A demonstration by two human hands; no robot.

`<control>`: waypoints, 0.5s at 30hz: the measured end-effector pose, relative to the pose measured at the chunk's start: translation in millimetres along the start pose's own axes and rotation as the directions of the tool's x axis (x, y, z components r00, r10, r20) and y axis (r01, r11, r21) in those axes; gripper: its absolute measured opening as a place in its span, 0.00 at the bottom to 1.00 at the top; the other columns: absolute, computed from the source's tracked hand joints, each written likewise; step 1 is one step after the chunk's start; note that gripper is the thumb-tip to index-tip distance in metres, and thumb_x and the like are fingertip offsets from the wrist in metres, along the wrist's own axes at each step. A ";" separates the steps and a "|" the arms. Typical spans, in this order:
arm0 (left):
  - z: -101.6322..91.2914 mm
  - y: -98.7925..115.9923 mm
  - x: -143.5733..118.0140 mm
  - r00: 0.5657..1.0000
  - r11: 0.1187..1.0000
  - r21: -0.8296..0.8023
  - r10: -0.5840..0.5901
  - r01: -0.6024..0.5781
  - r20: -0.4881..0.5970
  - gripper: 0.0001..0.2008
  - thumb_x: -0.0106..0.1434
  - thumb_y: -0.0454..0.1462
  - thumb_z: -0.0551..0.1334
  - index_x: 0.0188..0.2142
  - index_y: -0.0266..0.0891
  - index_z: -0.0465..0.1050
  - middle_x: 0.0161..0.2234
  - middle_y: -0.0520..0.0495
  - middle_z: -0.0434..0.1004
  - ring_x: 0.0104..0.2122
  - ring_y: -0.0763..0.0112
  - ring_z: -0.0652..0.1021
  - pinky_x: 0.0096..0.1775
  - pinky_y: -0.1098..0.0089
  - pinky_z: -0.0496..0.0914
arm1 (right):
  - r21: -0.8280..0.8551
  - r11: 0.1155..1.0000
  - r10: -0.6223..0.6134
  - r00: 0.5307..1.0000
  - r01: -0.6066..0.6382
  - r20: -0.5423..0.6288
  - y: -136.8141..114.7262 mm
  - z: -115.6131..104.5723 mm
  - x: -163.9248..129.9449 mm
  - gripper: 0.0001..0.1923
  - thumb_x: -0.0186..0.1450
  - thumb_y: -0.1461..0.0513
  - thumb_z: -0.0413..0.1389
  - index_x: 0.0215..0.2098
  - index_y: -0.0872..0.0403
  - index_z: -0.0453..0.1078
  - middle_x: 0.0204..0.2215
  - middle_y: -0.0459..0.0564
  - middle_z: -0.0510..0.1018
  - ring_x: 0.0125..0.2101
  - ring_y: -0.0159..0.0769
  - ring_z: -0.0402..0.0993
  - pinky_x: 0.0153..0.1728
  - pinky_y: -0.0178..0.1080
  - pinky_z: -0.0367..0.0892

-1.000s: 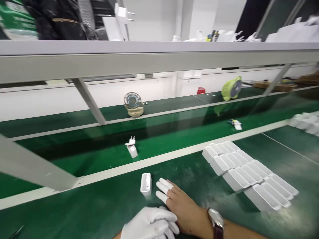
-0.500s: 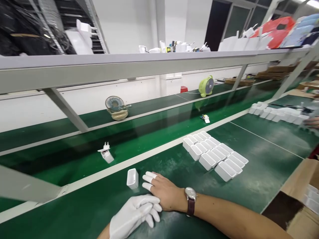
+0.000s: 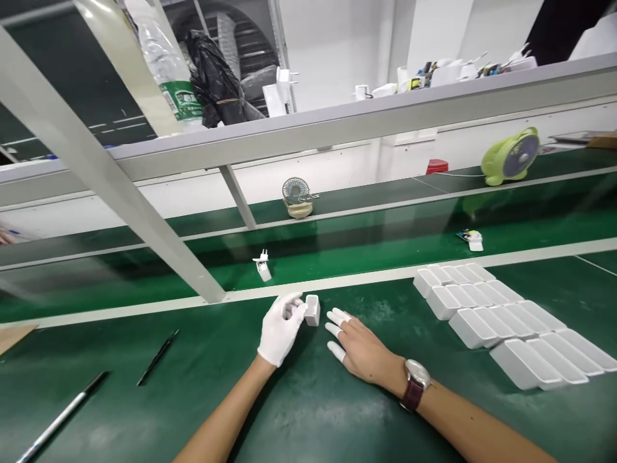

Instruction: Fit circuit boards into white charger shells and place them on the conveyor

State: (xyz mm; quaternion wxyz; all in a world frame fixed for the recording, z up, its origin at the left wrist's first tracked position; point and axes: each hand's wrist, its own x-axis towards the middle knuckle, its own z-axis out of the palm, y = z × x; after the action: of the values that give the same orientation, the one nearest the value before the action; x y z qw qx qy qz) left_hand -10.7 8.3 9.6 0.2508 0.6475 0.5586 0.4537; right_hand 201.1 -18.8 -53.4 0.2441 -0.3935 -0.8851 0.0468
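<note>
Beside curled left fingers (image 3: 299,314), grip unclear, white case (image 3: 313,311); right fingers (image 3: 333,330) apart, spread, released.

White is worn on the left hand (image 3: 281,329) and shared by the small case (image 3: 313,312) at six o'clock and case rows (image 3: 499,321) at four. Dark green is shown by the worktop (image 3: 308,411), lime by the fan (image 3: 509,157) at two.

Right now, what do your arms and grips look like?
The left grip wears a plain white glove. The right grip has little white finger covers instead. The right arm has a watch with a round silvery case and dark reddish strap. No sleeves show on either arm.
</note>
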 end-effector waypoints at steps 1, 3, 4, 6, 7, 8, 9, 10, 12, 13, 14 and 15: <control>-0.1 -7.8 2.7 1.000 1.000 0.018 -0.021 0.021 -0.016 0.17 0.62 0.42 0.63 0.49 0.38 0.74 0.43 0.45 0.77 0.35 0.69 0.77 0.39 0.68 0.73 | -0.008 1.000 -0.007 1.000 0.007 -0.002 -0.3 0.2 -0.2 0.20 0.73 0.60 0.47 0.59 0.62 0.67 0.60 0.63 0.68 0.65 0.53 0.58 0.64 0.55 0.57; 1.8 -20.8 5.8 0.999 0.998 0.053 -0.038 0.038 0.007 0.25 0.58 0.42 0.66 0.54 0.38 0.70 0.48 0.42 0.74 0.39 0.66 0.78 0.38 0.66 0.74 | -0.015 1.000 -0.010 1.000 0.010 -0.007 -0.7 0.8 -0.4 0.20 0.73 0.61 0.48 0.59 0.62 0.67 0.60 0.63 0.69 0.64 0.54 0.59 0.63 0.56 0.59; 3.4 -25.1 6.5 0.999 0.997 0.061 -0.043 0.041 0.030 0.27 0.57 0.42 0.67 0.55 0.38 0.69 0.51 0.41 0.73 0.43 0.64 0.78 0.40 0.65 0.74 | -0.016 1.000 -0.010 1.000 0.009 -0.010 -0.9 1.2 -0.5 0.20 0.73 0.61 0.48 0.59 0.62 0.67 0.60 0.63 0.69 0.64 0.54 0.60 0.63 0.56 0.59; 6.7 -28.3 7.1 0.995 0.998 0.051 -0.048 0.044 0.091 0.31 0.56 0.41 0.67 0.59 0.38 0.66 0.55 0.39 0.71 0.51 0.59 0.75 0.47 0.61 0.73 | -0.015 1.000 -0.007 1.000 0.006 -0.016 -1.0 2.5 -0.5 0.19 0.73 0.61 0.49 0.58 0.62 0.68 0.60 0.63 0.69 0.64 0.54 0.61 0.63 0.56 0.60; 8.2 -27.9 7.3 0.991 0.998 0.037 -0.051 0.047 0.127 0.32 0.56 0.40 0.67 0.60 0.38 0.65 0.57 0.38 0.70 0.54 0.57 0.74 0.50 0.59 0.72 | -0.014 1.000 -0.007 1.000 0.006 -0.020 -1.0 3.2 -0.5 0.19 0.72 0.61 0.49 0.58 0.62 0.68 0.60 0.63 0.69 0.63 0.53 0.61 0.63 0.55 0.60; 9.3 -26.8 7.7 0.985 0.999 0.019 -0.051 0.049 0.163 0.33 0.56 0.39 0.67 0.61 0.38 0.63 0.58 0.37 0.70 0.56 0.56 0.73 0.52 0.58 0.71 | -0.013 1.000 -0.008 1.000 0.008 -0.026 -0.9 4.1 -0.6 0.19 0.72 0.61 0.49 0.58 0.62 0.68 0.60 0.63 0.69 0.63 0.53 0.61 0.63 0.55 0.60; 10.2 -25.5 8.1 0.979 0.999 0.003 -0.050 0.051 0.198 0.35 0.56 0.38 0.67 0.62 0.37 0.63 0.58 0.36 0.70 0.57 0.55 0.72 0.54 0.56 0.70 | -0.012 1.000 -0.009 0.999 0.009 -0.031 -0.7 4.9 -0.6 0.19 0.73 0.61 0.49 0.58 0.61 0.68 0.60 0.63 0.69 0.63 0.53 0.61 0.63 0.55 0.60; 10.9 -24.6 8.8 0.972 0.999 -0.010 -0.050 0.054 0.229 0.36 0.55 0.38 0.68 0.62 0.37 0.62 0.59 0.35 0.70 0.57 0.54 0.73 0.55 0.55 0.69 | -0.013 1.000 -0.011 0.999 0.010 -0.038 -0.4 5.7 -0.7 0.19 0.73 0.61 0.49 0.58 0.61 0.68 0.60 0.63 0.69 0.63 0.52 0.61 0.63 0.55 0.59; 11.9 -24.6 10.2 0.962 0.998 -0.011 -0.062 0.068 0.266 0.36 0.56 0.38 0.68 0.63 0.36 0.62 0.58 0.35 0.71 0.55 0.53 0.74 0.55 0.54 0.69 | -0.018 1.000 -0.017 0.999 0.016 -0.048 0.3 7.0 -1.0 0.19 0.73 0.61 0.49 0.58 0.60 0.68 0.60 0.62 0.70 0.64 0.52 0.61 0.63 0.55 0.60; 12.4 -25.5 10.8 0.959 0.997 0.006 -0.074 0.075 0.272 0.36 0.56 0.39 0.68 0.63 0.36 0.62 0.58 0.35 0.71 0.54 0.54 0.75 0.55 0.54 0.69 | -0.023 1.000 -0.022 0.998 0.021 -0.052 0.7 7.4 -1.2 0.19 0.73 0.61 0.50 0.58 0.61 0.68 0.60 0.63 0.70 0.64 0.53 0.61 0.63 0.56 0.60; 12.9 -27.0 11.4 0.958 0.997 0.032 -0.083 0.077 0.273 0.35 0.56 0.40 0.68 0.62 0.37 0.63 0.58 0.36 0.71 0.54 0.55 0.75 0.56 0.54 0.69 | -0.031 0.999 -0.031 0.998 0.029 -0.055 1.1 7.8 -1.4 0.19 0.73 0.61 0.50 0.58 0.61 0.68 0.60 0.63 0.70 0.63 0.53 0.61 0.63 0.56 0.60; 13.5 -28.7 11.8 0.959 0.995 0.061 -0.088 0.074 0.271 0.34 0.57 0.40 0.68 0.61 0.37 0.65 0.57 0.38 0.72 0.53 0.56 0.75 0.56 0.55 0.69 | -0.039 0.999 -0.040 0.997 0.038 -0.059 1.4 8.0 -1.6 0.19 0.73 0.62 0.50 0.58 0.62 0.68 0.59 0.64 0.70 0.63 0.54 0.61 0.62 0.56 0.61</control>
State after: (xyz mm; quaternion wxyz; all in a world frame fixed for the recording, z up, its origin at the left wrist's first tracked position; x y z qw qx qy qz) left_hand -13.6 29.1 -16.9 0.3275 0.6866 0.5559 0.3351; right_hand 199.2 -18.1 -61.4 0.2637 -0.3818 -0.8857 0.0134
